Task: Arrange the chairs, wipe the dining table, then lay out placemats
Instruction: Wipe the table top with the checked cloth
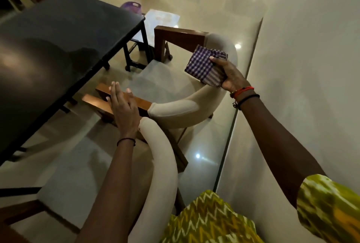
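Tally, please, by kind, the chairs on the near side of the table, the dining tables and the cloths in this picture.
Chairs: 2, the farther chair and the nearer chair
Tables: 1, the dark dining table
Cloths: 1, the checked cloth held in the right hand
Total: 4
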